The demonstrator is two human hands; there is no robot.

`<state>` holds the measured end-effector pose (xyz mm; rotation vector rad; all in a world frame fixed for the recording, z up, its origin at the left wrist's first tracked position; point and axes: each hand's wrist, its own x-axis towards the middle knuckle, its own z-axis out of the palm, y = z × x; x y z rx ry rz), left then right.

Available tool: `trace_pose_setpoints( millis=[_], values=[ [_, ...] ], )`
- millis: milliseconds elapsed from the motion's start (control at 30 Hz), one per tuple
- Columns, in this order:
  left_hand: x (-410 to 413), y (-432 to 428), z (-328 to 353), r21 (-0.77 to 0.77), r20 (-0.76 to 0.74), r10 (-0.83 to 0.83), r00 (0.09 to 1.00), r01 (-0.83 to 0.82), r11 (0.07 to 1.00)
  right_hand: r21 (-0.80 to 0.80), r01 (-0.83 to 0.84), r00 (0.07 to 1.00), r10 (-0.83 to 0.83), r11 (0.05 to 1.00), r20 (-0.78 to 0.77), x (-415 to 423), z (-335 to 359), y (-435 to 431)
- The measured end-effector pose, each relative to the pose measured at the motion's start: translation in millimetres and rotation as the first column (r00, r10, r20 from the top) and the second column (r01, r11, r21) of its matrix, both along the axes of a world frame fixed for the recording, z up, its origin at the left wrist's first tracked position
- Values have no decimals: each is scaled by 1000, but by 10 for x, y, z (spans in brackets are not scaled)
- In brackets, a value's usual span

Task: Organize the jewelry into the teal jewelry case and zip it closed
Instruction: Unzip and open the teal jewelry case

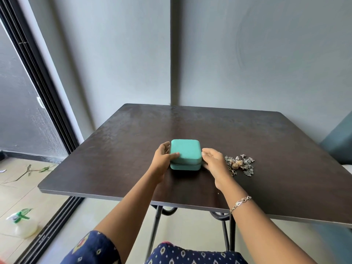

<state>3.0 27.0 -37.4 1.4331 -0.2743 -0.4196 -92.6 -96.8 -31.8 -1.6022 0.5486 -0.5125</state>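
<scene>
A square teal jewelry case [187, 152] lies closed near the middle of a dark wooden table [122, 141]. My left hand [163, 159] grips the case's left side, thumb resting on the lid. My right hand [214, 161] sits just off the case's right side, fingers spread, its fingertips at the lower right corner; whether they touch is unclear. A heap of silver and gold jewelry [241, 164] lies on the table right beside my right hand.
The table stands in a corner of grey walls. A sliding door frame [38, 88] runs down the left. A white bottle [23, 224] lies on the tiled floor. A teal seat [339, 141] sits at the right edge.
</scene>
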Motion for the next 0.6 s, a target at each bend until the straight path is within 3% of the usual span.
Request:
trace_pose_setpoints(
  millis=[167,300,500,600],
  values=[
    [167,-46,-12,98,69,-27,997,20,995,-231,-87,992,64,969,-105,197,119,-96],
    [265,-68,11,110,55,-60,997,54,992,-463,-237,956,121,854,-266,326,181,-112],
    [349,-59,31,122,19,-156,988,153,981,-287,-258,955,199,922,-218,319,147,-162],
    [386,-47,80,129,-10,-177,984,176,976,-277,-257,958,205,926,-203,331,134,-171]
  ],
)
